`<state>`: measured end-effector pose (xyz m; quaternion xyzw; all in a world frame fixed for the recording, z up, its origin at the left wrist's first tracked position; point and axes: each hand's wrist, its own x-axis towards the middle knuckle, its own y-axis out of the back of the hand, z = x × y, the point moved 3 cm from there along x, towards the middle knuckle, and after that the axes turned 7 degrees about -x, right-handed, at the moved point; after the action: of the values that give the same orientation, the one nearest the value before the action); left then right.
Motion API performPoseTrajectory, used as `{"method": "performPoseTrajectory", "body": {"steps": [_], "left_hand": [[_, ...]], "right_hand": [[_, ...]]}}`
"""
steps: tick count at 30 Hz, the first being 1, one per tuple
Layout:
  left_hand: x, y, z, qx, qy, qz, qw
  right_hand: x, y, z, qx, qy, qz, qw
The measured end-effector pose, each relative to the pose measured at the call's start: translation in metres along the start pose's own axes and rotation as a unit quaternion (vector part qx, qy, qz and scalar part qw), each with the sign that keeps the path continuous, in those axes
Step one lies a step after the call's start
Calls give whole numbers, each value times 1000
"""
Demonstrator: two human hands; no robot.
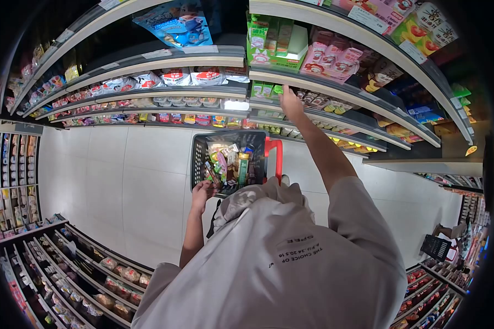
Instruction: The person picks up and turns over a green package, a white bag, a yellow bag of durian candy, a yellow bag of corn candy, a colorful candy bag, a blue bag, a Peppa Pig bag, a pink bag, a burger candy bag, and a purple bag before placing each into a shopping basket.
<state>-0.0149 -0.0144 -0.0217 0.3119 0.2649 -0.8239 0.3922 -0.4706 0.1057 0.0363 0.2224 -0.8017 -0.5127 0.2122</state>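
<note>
So in the head view, the basket (pixel 200 140) already had a pile of packets (pixel 220 159) inside, while the small green packs (pixel 264 90) sat on the shelf, outside it. The right hand (pixel 292 105) reached up to them, fingertips close in (couldn't tell if they'd grabbed one). The left hand (pixel 203 193) was bent by the basket's near corner, beside a brown packet (pixel 212 174), grip unclear.

A shop aisle is shown; long shelves (pixel 164 60) are packed with bagged and boxed snacks from nine to three o'clock; price labels (pixel 156 54) are fixed along their edges; a shopping basket (pixel 198 159) filled with packets is seen near the centre; more stocked racks (pixel 88 274) are placed at seven o'clock.
</note>
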Motion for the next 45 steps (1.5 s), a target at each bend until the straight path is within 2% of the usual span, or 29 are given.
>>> {"method": "performPoseTrajectory", "body": {"steps": [3, 5, 9, 11, 14, 19, 21, 22, 23, 24, 25, 26, 27, 29, 30, 32, 34, 35, 37, 39, 40, 41, 43, 44, 45], "left_hand": [[6, -11, 3, 12, 3, -6, 1000], [0, -8, 5, 33, 9, -13, 999], [-3, -19, 29, 21, -15, -28, 999], [-7, -28, 38, 42, -30, -52, 997], [2, -35, 37, 42, -37, -71, 996], [-9, -75, 57, 73, -64, -137, 986], [-13, -93, 67, 72, -81, -165, 980], [-20, -107, 76, 94, -100, -185, 973], [-28, -121, 85, 117, -119, -205, 965], [-37, -135, 94, 119, -116, -207, 964], [-49, -150, 104, 77, -114, -240, 961], [-62, -164, 113, 35, -111, -273, 955], [-78, -173, 120, 38, -109, -276, 954], [-116, -194, 132, -128, -14, -449, 884], [-128, -197, 140, -126, -11, -451, 884], [-159, -205, 151, -6, -57, -597, 800], [-173, -204, 151, 31, -64, -593, 802], [-180, -204, 151, 67, -74, -588, 803], [-192, -206, 152, 77, -73, -561, 821], [-199, -207, 154, 184, -179, -548, 796], [-201, -206, 155, 217, -157, -533, 802], [-199, -205, 154, 218, -157, -531, 804], [-199, -207, 155, 101, -151, -559, 809], [-202, -210, 154, 27, -116, -543, 831], [-204, -211, 156, 28, -117, -540, 833]], "right_hand": [[-2, 11, 2, -82, 50, 29, 995], [-9, 12, 5, -87, 136, 107, 981], [-21, 40, -5, -135, 164, 78, 974], [-35, 53, -7, -102, 217, 126, 963], [-48, 77, -15, -93, 220, 169, 956], [-72, 147, -54, -91, 204, 176, 959], [-84, 183, -72, -9, 240, 165, 957], [-88, 196, -75, 42, 253, 198, 946], [-94, 205, -80, 41, 250, 197, 947], [-100, 212, -81, 236, 185, 137, 944], [-106, 218, -84, 421, 112, 74, 897], [-112, 228, -96, 532, 107, 39, 839], [-117, 236, -98, 532, 104, 42, 839], [-122, 240, -97, 575, 25, 11, 818], [-123, 238, -97, 590, 22, 23, 807], [-124, 239, -103, 616, 10, 24, 787], [-125, 237, -106, 663, 13, 14, 748], [-124, 236, -107, 665, 12, 15, 747], [-122, 235, -114, 678, 66, -13, 732], [-119, 235, -123, 697, 82, -30, 712], [-118, 237, -130, 714, 99, -45, 692], [-118, 241, -139, 716, 99, -46, 690], [-122, 243, -158, 714, 50, -90, 693], [-124, 238, -166, 696, 60, -99, 709], [-127, 233, -171, 648, 69, -101, 752]]}}
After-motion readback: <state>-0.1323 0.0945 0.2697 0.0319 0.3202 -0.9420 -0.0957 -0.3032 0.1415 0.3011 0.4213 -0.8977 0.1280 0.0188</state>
